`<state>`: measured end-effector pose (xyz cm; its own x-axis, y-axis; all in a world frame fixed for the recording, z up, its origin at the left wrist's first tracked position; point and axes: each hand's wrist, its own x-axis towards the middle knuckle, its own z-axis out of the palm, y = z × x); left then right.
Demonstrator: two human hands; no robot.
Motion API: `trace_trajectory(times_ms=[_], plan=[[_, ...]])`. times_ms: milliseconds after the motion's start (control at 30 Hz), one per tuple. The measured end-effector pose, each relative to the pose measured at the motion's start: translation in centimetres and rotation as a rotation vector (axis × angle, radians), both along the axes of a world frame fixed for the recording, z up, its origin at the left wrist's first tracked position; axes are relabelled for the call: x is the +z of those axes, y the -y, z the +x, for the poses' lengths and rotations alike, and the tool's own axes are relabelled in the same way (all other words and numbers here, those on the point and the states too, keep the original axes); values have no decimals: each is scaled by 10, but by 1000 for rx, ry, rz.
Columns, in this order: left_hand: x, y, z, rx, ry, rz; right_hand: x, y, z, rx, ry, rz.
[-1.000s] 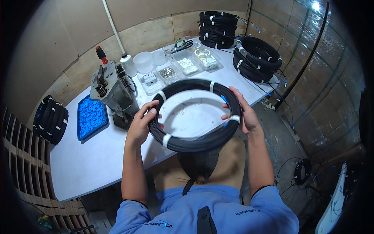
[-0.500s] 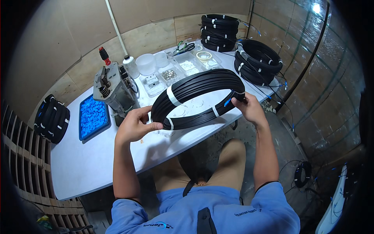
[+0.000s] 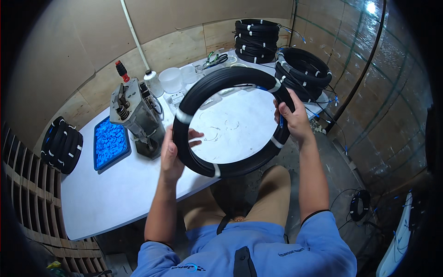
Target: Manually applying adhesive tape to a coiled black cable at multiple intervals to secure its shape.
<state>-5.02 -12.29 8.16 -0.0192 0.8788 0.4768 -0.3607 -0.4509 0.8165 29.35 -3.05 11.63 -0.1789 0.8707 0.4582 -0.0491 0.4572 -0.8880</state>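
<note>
A large coil of black cable [image 3: 221,77], bound with white tape bands, is held up tilted over the front edge of the white table [image 3: 106,198]. My right hand [image 3: 297,121] grips its right side, thumb in front, beside a blue cable end. At the left side, my left hand [image 3: 170,159] is around the ring, its fingertips showing through the opening. Through the ring I see the white tabletop with faint round marks.
A metal bench press [image 3: 138,111] with a red-and-black handle stands left of the coil. Beside it is a blue tray [image 3: 113,162] of small blue pieces. More cable coils are stacked at the back [image 3: 256,41], right [image 3: 304,74] and far left [image 3: 62,147]. Clear tubs [image 3: 170,79] stand behind.
The coil has been tipped up, so its ring now faces me more fully. My left hand has moved right and its fingers now reach into the opening; my right hand has shifted its hold slightly.
</note>
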Motion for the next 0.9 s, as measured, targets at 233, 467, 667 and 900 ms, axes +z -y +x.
trace_trajectory(times_ms=[233, 467, 667, 900], plan=[[37, 13, -9, 39, -501, -269, 77, -8, -28, 200, 429, 217], [35, 5, -18, 234, -358, -227, 109, -7, -69, 348, 721, 192], [23, 29, -21, 252, -194, -257, 68, -20, -55, 235, 523, 241], [-5, 59, -42, 280, 204, -394, -71, 40, -51, 494, -379, -499]])
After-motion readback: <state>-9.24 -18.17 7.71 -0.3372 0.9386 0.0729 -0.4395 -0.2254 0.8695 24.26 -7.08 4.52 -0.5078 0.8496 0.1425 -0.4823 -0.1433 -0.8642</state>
